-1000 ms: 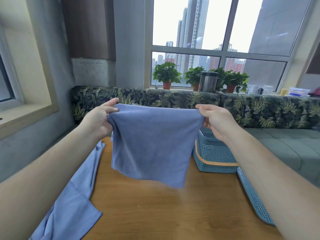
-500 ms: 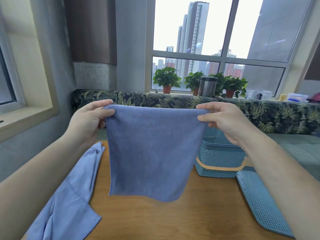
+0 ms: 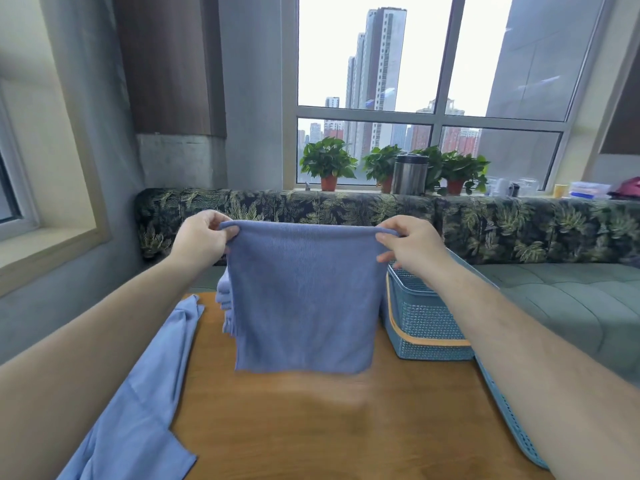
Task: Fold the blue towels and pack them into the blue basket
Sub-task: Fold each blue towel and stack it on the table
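At the far left, a loose blue towel [image 3: 138,393] lay unfolded along the left side of the wooden table [image 3: 329,427], part of it trailing over the near edge. Beside it the left hand [image 3: 201,237] was raised above the table's far end, thumb and curled fingers pinching the upper left corner of a second blue towel, the held towel [image 3: 304,296]. That cloth hung flat between the two hands, its top edge stretched level and its bottom edge just over the tabletop; whether it touched the wood could not be told, since the hem was blurred. Extra layers showed down its left side, so it looked already doubled at least once. The right hand [image 3: 408,244] pinched the upper right corner in the same way, fingers curled under the fold. Just right of the hanging cloth stood the blue basket [image 3: 426,317], open-topped, on the table's far right corner and partly hidden by the right wrist; its contents could not be seen. A flat blue perforated lid [image 3: 509,420] lay along the table's right edge, nearer the camera. The step in hand appeared to be folding this towel in mid-air. The next move would probably call for bringing the two pinched corners together, or lowering the cloth onto the table to halve it, until it was narrow enough for the basket, with the loose towel left to follow.
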`<state>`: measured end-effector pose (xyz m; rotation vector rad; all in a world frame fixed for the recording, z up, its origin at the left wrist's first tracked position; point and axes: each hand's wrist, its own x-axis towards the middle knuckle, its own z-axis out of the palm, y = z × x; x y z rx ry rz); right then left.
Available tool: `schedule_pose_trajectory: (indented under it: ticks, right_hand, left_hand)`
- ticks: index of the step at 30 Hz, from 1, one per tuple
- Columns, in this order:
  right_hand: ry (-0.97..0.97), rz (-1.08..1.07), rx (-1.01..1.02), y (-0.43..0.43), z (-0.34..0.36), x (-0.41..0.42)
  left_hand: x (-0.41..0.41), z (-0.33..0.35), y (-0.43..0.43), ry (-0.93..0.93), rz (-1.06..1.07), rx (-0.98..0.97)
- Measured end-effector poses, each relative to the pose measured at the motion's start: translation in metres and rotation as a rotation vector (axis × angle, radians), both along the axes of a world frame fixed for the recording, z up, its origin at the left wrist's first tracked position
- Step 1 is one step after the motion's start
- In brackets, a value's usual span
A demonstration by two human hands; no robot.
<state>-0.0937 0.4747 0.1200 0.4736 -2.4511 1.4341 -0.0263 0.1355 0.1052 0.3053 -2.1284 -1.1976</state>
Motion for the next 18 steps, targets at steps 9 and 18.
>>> schedule_pose_trajectory:
  ticks: [9, 18]
  right_hand:
    - [-0.102, -0.01, -0.138, 0.021, -0.088, 0.033]
    - [-0.336, -0.045, -0.016, 0.049, -0.257, 0.084]
  left_hand:
    - [0.056, -0.095, 0.021, -0.053, -0.118, 0.264]
    - [0.099, -0.248, 0.04, -0.322, -0.075, 0.391]
